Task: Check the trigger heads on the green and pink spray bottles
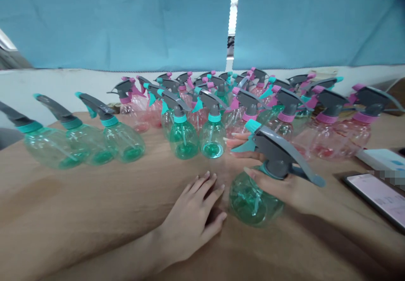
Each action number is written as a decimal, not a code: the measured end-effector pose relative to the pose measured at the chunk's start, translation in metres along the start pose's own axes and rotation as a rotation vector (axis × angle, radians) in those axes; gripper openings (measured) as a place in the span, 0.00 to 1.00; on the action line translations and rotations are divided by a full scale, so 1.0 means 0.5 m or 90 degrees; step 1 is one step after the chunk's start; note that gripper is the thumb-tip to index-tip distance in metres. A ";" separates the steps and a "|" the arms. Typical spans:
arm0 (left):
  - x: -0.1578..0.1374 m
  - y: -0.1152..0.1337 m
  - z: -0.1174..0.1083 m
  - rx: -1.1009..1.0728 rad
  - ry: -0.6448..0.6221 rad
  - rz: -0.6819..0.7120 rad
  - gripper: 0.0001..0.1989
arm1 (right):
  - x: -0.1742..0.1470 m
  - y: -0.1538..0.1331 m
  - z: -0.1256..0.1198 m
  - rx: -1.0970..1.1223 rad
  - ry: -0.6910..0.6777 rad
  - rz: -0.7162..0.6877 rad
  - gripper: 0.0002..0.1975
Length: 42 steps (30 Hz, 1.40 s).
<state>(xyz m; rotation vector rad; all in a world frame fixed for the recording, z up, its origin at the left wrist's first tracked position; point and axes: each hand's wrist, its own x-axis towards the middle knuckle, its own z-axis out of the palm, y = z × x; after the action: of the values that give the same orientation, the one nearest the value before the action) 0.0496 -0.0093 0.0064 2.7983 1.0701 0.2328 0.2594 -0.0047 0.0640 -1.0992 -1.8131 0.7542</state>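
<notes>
My right hand [278, 186] is wrapped around the neck of a green spray bottle [253, 201], which has a grey trigger head and a teal nozzle pointing left. The bottle tilts slightly, just above or on the table; I cannot tell which. Beside it, my left hand [193, 217] rests on the wooden table [104, 213] with its fingers stretched out and holds nothing. Just beyond the hands stand two green spray bottles [184, 139] with teal collars. Three more green spray bottles [125, 139] are lined up at the left.
Several pink and green spray bottles [329, 133] crowd the back and right of the table. A phone [379, 196] with a lit screen lies at the right, near a white box [384, 160]. Blue cloth [126, 23] hangs behind, over a pale wall [63, 87].
</notes>
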 end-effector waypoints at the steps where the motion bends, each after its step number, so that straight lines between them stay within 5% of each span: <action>1: 0.000 0.000 0.000 -0.001 0.002 0.000 0.24 | -0.001 0.001 0.000 -0.008 0.000 0.001 0.21; 11: 0.000 -0.001 0.000 -0.011 0.014 -0.002 0.23 | 0.004 -0.009 -0.001 -0.062 0.050 -0.030 0.10; 23: 0.001 -0.001 0.001 -0.005 -0.001 -0.009 0.24 | 0.005 -0.007 -0.002 -0.055 0.053 -0.021 0.19; 32: 0.001 0.000 0.002 -0.012 0.003 -0.009 0.24 | 0.004 -0.011 -0.001 -0.053 0.072 -0.027 0.15; 42: 0.000 -0.002 0.001 0.006 0.002 -0.003 0.24 | -0.002 -0.007 -0.008 0.021 -0.020 0.022 0.21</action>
<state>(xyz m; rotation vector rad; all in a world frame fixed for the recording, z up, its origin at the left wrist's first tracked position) 0.0490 -0.0086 0.0058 2.8037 1.0808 0.2320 0.2619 -0.0070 0.0683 -1.1051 -1.8047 0.8232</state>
